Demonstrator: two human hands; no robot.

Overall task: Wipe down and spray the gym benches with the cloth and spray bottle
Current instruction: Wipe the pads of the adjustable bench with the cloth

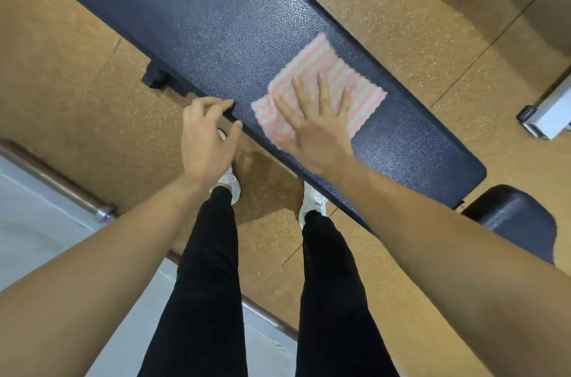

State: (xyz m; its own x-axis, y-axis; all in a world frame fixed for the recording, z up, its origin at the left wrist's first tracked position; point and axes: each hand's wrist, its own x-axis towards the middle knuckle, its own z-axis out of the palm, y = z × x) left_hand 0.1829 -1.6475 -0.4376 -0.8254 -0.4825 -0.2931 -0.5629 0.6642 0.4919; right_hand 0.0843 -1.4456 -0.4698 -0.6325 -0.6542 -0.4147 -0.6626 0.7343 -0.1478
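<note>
The person stands over a long dark padded bench, which runs slantwise across the view from upper left to lower right, and the wiping step is in hand. The right hand lies flat on a pink-and-white striped cloth, its fingers spread open and pressing the cloth down onto the pad rather than gripping it. The cloth sits on the near half of the bench, towards its right end, and its far corner is blurred, which suggests it is in motion. The left hand is at the near edge of the bench just left of the cloth, fingers loosely curled with the tips touching the edge, holding nothing; it seems to steady the body. No spray bottle is in view, so it cannot be told where it stands. The pad has a faint sheen around the cloth, though whether that is wet or only light cannot be told.

By the look of it, the long stretch of pad to the upper left has yet to be covered. The next move calls for sliding the flat palm along the pad with even pressure, keeping the cloth from bunching under the hand and from slipping off the far edge
</note>
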